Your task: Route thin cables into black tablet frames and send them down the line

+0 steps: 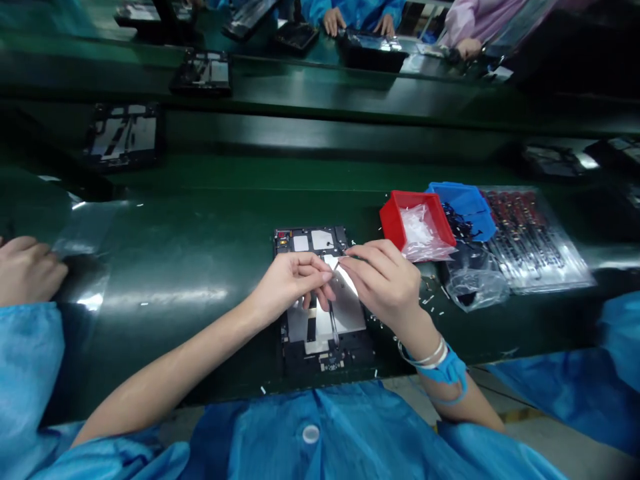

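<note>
An opened tablet-like device (350, 313), with silvery plates and a black frame, lies on the green bench below my hands. Above its middle, my left hand (300, 280) is closed in a pinch, thumb against forefinger. Facing it, my right hand (383, 273) pinches a thin dark strip (337, 265) whose tip reaches my left fingertips. What the left fingers grip is too small to make out. A slender, pale-edged piece (334, 327) runs down from below the left fingers over the device; I cannot tell whether it is held.
Right of the device stand a red bin (395, 223) with a plastic bag of white bits and a blue bin (465, 200) of black parts. Beyond lies a clear tray of cables (537, 240). White scraps litter the bench. Other people's hands (30, 270) show left and across; more devices (125, 133) lie behind.
</note>
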Tool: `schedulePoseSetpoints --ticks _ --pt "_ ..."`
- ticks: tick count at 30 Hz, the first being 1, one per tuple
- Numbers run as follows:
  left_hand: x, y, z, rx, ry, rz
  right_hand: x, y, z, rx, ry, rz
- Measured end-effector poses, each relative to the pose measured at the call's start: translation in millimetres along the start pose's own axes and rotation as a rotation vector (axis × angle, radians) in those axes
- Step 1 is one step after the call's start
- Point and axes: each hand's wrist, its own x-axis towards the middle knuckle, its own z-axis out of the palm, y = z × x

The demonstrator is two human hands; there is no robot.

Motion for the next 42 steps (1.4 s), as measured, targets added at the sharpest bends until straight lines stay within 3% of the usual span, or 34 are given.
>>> schedulePoseSetpoints --ticks 4,6,9,12,14,16,19,24,32,42 --pt "-30.8 4.3 -13.5 -0.004 0.015 -0.007 12.1 -12.7 13.6 0.228 0.009 -0.051" --pt "-48.3 6.6 -22.3 0.036 0.032 0.010 17.2 -20.3 18.0 0.399 0.002 -0.011" --pt "-72.4 4.5 -38.1 0.252 0.225 0.139 21.1 -30.5 23.2 0.734 -0.097 0.320" --pt "-86.6 -11.4 -54.8 0.671 0.497 0.348 19.0 -33.9 32.0 1.038 -0.328 0.755" --pt "-88.9 -28.2 -63.7 0.985 0.531 0.503 15.8 -33.8 40.2 1.137 -0.438 0.942" --pt "-87.3 -44.7 -69.0 1.232 0.462 0.641 12.7 -33.9 48.2 1.146 -0.468 1.032" --pt "-82.7 -60.2 -70.4 1.440 0.336 0.763 9.9 -35.9 55.6 1.081 -0.490 1.053" --pt "-79.1 -62.8 -66.8 1.629 0.216 0.836 8.9 -41.1 55.1 0.943 -0.538 0.994" --pt "-80.3 -64.6 -67.1 1.763 0.208 0.790 7.4 -45.1 52.3 0.883 -0.537 0.969" --pt "-78.0 -65.2 -63.9 1.733 0.229 0.787 14.4 -40.0 52.4 0.912 -0.592 0.935"
